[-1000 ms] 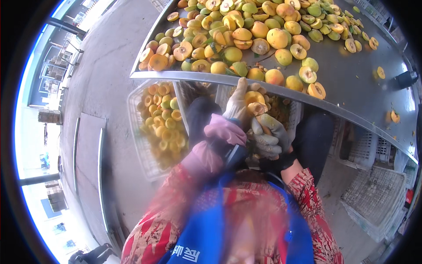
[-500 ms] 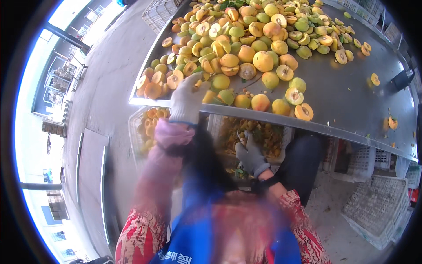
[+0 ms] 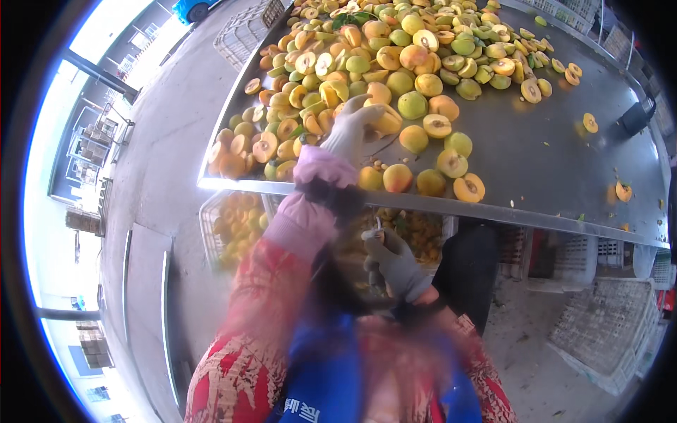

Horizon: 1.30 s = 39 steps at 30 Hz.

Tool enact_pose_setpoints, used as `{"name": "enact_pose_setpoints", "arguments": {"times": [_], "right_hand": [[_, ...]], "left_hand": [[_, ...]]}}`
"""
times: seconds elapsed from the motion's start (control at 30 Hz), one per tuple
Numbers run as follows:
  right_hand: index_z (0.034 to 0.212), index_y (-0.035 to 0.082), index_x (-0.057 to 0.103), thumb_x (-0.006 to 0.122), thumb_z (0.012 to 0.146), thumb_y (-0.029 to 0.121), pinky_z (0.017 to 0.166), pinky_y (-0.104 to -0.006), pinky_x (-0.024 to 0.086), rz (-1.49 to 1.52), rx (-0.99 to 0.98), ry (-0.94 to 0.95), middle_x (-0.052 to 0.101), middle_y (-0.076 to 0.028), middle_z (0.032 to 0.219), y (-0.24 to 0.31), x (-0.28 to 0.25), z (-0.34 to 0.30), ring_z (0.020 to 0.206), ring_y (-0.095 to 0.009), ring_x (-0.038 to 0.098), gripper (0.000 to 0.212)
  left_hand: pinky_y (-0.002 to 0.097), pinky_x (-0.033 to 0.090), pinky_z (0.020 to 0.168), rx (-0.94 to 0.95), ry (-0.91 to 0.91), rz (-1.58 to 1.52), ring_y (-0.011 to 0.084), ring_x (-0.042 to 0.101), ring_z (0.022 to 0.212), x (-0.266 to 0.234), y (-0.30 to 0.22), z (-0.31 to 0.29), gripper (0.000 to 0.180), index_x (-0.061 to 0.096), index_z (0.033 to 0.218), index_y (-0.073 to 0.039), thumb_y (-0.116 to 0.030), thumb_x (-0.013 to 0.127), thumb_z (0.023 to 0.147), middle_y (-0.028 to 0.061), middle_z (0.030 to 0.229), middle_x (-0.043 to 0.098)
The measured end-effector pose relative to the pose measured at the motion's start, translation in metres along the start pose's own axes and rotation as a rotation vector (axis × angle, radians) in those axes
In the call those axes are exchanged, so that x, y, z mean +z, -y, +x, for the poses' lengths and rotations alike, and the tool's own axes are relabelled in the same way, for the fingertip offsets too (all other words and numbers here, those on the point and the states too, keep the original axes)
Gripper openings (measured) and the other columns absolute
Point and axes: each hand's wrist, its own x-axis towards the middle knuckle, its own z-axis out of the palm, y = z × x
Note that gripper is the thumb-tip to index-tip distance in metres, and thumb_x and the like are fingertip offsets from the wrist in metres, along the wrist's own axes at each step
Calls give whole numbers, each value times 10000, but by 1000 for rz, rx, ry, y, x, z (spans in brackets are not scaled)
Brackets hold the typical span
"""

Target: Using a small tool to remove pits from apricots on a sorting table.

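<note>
My left hand [image 3: 350, 131], in a white glove, reaches over the table's front edge into a heap of yellow and green peaches, many cut in half. Its fingers curl around a yellow peach [image 3: 387, 121] at the near side of the heap. Lower down, below the table edge, my right hand [image 3: 399, 266] in a grey glove is closed on a small tool [image 3: 379, 223]. Only a thin metal tip of it shows, so its kind is unclear. Behind that hand is a crate of cut peaches [image 3: 423, 240], partly hidden under the table.
The metal table [image 3: 522, 151] has a raised rim. Another crate of peaches [image 3: 233, 225] stands under its left corner. Stacked plastic crates [image 3: 603, 324] are on the floor at right. A dark object [image 3: 637, 118] sits at the table's right side.
My left hand has moved right and deeper into the heap, and its fingers are now around a peach. My right hand has shifted slightly left and down. The whole view has tilted a little.
</note>
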Motion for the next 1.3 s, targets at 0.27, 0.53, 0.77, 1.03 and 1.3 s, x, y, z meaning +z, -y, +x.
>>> {"name": "enact_pose_setpoints", "arguments": {"times": [0.27, 0.53, 0.77, 1.03, 1.3], "right_hand": [[920, 106, 511, 530, 925, 254, 414, -233, 343, -107, -162, -46, 493, -6, 605, 12, 40, -24, 438, -99, 434, 149], [955, 15, 525, 517, 943, 249, 651, -341, 463, -799, -559, -162, 609, -123, 766, -33, 22, 18, 683, -208, 577, 234], [976, 2, 545, 526, 937, 248, 726, -365, 451, -744, -383, -104, 618, -154, 829, -27, 29, 13, 763, -253, 583, 250], [1114, -2, 550, 520, 923, 313, 798, -435, 453, -596, -307, -241, 615, -272, 972, -33, 12, 28, 926, -411, 595, 370], [1058, -7, 540, 522, 931, 304, 791, -400, 459, -767, -591, -224, 614, -240, 941, -19, -17, 49, 876, -340, 605, 336]], "left_hand": [[457, 514, 860, -54, -190, -764, 332, 587, 1052, -35, 34, -160, 456, 478, 1224, 32, -287, 545, 906, 193, 1151, 584], [339, 475, 873, -107, -282, -631, 219, 574, 977, -32, 68, -193, 347, 468, 1217, -14, -207, 527, 936, 120, 1076, 572], [291, 521, 779, -95, -322, -543, 181, 622, 886, -36, 92, -185, 365, 523, 1186, 21, -236, 581, 933, 121, 1035, 612], [330, 495, 812, -184, -186, -732, 227, 611, 903, -26, 86, -184, 452, 486, 1227, 20, -351, 450, 972, 134, 1061, 601], [372, 539, 792, -412, -165, -47, 246, 610, 946, -28, 82, -184, 413, 447, 1280, -28, -135, 549, 894, 140, 1102, 584]]}}
